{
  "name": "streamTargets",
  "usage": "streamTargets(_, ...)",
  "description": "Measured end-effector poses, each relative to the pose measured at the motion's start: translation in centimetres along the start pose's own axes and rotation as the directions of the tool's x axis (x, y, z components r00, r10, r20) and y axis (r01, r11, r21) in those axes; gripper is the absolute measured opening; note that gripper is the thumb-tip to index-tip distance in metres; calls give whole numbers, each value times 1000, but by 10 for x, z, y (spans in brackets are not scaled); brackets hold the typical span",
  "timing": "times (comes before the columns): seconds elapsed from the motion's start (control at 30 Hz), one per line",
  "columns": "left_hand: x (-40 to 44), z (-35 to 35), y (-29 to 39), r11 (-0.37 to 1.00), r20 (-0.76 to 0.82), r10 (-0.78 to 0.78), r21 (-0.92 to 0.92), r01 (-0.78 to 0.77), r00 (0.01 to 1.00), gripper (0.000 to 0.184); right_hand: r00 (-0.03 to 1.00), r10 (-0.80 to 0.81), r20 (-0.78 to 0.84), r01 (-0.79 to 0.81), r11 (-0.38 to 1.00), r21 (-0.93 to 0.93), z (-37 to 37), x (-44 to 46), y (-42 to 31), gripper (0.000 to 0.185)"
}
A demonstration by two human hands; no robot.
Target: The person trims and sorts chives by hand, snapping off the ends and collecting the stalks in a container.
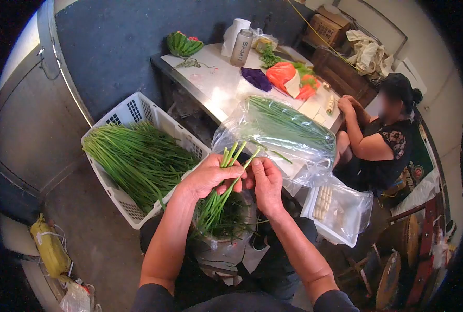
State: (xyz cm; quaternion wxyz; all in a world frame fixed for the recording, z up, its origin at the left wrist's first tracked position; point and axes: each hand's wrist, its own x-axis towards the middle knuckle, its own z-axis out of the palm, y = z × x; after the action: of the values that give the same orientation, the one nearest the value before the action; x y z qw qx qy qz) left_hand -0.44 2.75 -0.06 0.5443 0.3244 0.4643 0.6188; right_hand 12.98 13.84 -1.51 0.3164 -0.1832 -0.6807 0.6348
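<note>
My left hand (210,177) is wrapped round a small bunch of long green chives (217,208), cut ends up and leaves hanging down. At its right, my right hand (267,182) pinches one chive stalk near its pale upper end. Below both hands stands a round bucket (249,210) with green scraps and leaves in it. To the left, a white plastic crate (137,223) holds a large heap of chives (137,156). Ahead, a clear plastic bag (226,132) on the table corner contains straight, lined-up chives (294,125).
A metal-topped table (203,80) carries a watermelon piece (184,45), a sports bottle (242,48), a purple cloth (256,79) and an orange bag (282,75). A person (387,135) sits at the right. Near my right knee is a white tub (338,236) with pale rolls. Wooden stools (390,281) stand lower right.
</note>
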Motion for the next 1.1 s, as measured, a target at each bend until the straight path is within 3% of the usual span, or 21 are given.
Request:
streamTargets(0.07,0,1,-1,999,-25,8,32,-7,1000,18,997,69,-33,-66,993,99,3,-2,-7,24)
streamTargets(0.27,1,5,0,993,-93,47,111,-37,995,17,997,64,-36,-64,998,15,1,1,-1,21)
streamTargets(0.43,1,2,-2,988,-104,43,151,-27,994,18,996,77,-34,-75,995,60,0,0,5,19)
streamTargets(0.63,2,0,-3,992,-48,17,124,-11,999,19,996,85,-24,-83,994,71,-1,-1,1,19)
streamTargets(0.8,-4,-3,2,999,110,-17,29,14,994,21,991,99,-86,-98,995,7,-7,-1,-1,20)
streamTargets(0.9,-7,-2,7,1000,95,24,18,-26,995,23,989,97,-111,-93,995,45,-17,1,13,18)
streamTargets(0.97,-4,-6,6,997,66,66,27,-68,996,24,994,91,-53,-100,976,-193,-18,-4,15,18)
streamTargets(1.0,-3,-7,4,993,36,108,38,-109,994,24,999,-32,-10,28,957,-290,-19,-5,25,18)
streamTargets(1.03,-1,-8,2,993,37,108,37,-109,993,24,999,-33,-10,28,956,-291,-23,-7,32,18)
streamTargets(1.1,3,-9,-4,986,-36,165,32,-164,986,24,984,2,181,90,862,-500,-27,-9,36,10)
